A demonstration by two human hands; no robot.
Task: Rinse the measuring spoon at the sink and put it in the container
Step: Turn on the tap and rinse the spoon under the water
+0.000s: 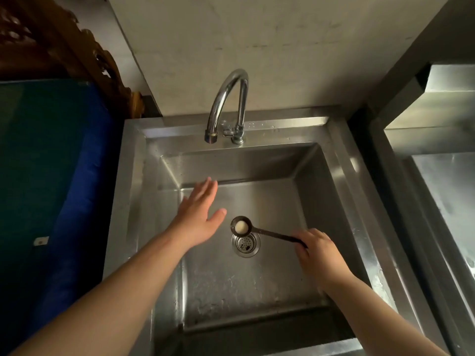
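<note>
My right hand (317, 255) grips the end of the handle of a dark measuring spoon (267, 231) over the steel sink (133, 201). The spoon's round bowl holds a pale lump and hovers just above the drain strainer (245, 244). My left hand (199, 215) is stretched out flat over the basin, fingers apart, holding nothing, a little to the left of the spoon bowl. The chrome gooseneck faucet (227, 98) rises at the back rim; no water runs from its spout. No container is in view.
A small lever valve (228, 131) sits at the faucet base. A dark blue and green surface (51, 163) lies left of the sink, with carved wooden furniture (77, 47) behind it. A second steel basin (442, 188) stands to the right. A plain wall is behind.
</note>
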